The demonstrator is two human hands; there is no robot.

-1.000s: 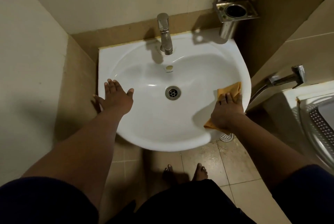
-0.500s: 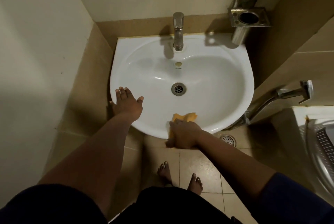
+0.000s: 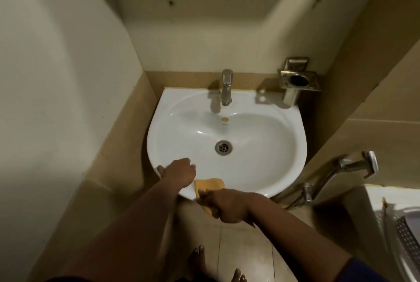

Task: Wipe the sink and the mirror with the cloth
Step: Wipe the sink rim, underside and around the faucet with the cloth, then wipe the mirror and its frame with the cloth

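Cream walls (image 3: 56, 77) and tan tiles are seen closing in a narrow corner, with a tiled floor (image 3: 245, 256) below, on which bare toes (image 3: 197, 252) are visible. Against the back wall a white sink (image 3: 261, 156) is mounted, its round basin seen from above. At the far right edge part of a perforated metal surface (image 3: 406, 236) is shown, and beside it a chrome spray handle (image 3: 354, 165) is held on the tiled side wall. A metal holder (image 3: 297, 80) with a round opening is fixed above the sink's rear right corner. A chrome tap (image 3: 226, 87) stands upright at the middle of the sink's back edge, and a metal drain (image 3: 223, 147) lies at the basin's centre. The left hand (image 3: 179, 173) is rested on the sink's near left rim with its fingers bent over the edge; nothing is held in it. An orange cloth (image 3: 209, 185) is draped over the near front rim, just beside the left hand, and is gripped by the right hand (image 3: 223, 205), whose fingers are curled round the cloth below the rim. The edges of both hands are blurred.
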